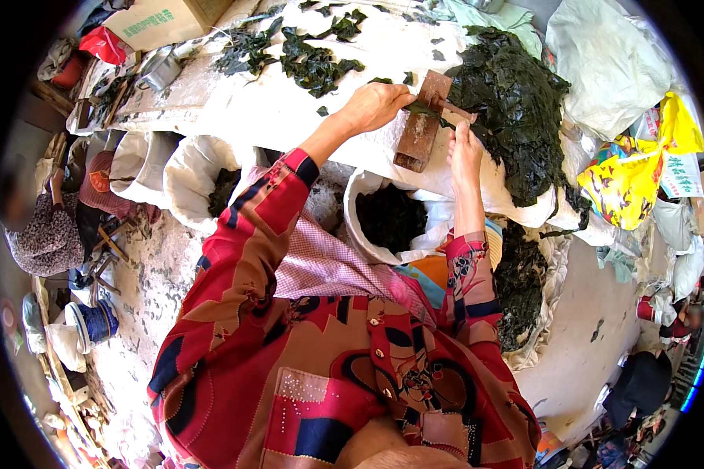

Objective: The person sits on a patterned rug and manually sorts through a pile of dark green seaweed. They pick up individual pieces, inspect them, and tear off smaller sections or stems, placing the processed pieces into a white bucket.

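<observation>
A strip of dark kelp (423, 110) lies across a brown wooden block (420, 130) with a peg-like rod (457, 110) sticking out to the right. At the strip's left end, my left hand (381, 105) pinches it between thumb and fingers. Just right of the block, my right hand (464, 149) closes on the strip's other end, below the rod's tip. A large heap of wet-looking dark kelp (504, 105) rests on the white-covered table (240, 105) beside my right hand. Looser kelp pieces (314, 64) are spread farther back on the left.
Below the table edge stand a white-lined bucket (352, 217) of dark pieces, white sacks (190, 170) and a kelp-filled sack (554, 316). A metal pot (161, 67) and a cardboard box (164, 23) are back left. A yellow bag (628, 176) lies right. Another person (47, 234) sits far left.
</observation>
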`<state>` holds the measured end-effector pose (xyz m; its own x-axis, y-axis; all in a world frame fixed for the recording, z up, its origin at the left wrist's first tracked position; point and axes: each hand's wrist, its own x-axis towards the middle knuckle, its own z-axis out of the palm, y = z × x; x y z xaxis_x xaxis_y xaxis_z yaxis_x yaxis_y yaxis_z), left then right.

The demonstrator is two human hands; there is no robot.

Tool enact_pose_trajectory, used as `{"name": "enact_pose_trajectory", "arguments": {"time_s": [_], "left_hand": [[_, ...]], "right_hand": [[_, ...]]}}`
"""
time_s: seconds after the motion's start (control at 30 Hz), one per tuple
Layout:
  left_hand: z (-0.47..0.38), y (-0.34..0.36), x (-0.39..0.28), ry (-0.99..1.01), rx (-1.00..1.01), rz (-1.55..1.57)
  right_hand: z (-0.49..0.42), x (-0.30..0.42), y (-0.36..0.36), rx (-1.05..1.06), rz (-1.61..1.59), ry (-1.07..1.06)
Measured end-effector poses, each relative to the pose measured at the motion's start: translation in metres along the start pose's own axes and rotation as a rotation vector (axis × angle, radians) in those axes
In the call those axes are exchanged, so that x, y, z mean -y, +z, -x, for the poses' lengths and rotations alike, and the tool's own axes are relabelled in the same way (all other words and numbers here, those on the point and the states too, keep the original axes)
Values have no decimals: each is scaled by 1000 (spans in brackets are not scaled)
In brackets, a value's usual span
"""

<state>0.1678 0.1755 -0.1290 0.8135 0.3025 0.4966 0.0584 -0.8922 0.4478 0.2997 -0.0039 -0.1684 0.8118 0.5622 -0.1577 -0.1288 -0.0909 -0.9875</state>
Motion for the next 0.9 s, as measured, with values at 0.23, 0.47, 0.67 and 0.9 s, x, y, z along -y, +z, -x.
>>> {"name": "enact_pose_trajectory", "arguments": {"time_s": [0.23,0.47,0.67,0.9], "left_hand": [[67,17,60,-105,13,-159],[63,-63,40,-282,134,41],[-3,-123,110,-436,-205,62],[20,-68,145,-415,238,-624]], "right_hand": [[13,-39,-43,-264,-199,99],[117,-45,-32,79,91,-56],[139,-61,-15,330,127,58],[146,-78,-12,397,50,200]]}}
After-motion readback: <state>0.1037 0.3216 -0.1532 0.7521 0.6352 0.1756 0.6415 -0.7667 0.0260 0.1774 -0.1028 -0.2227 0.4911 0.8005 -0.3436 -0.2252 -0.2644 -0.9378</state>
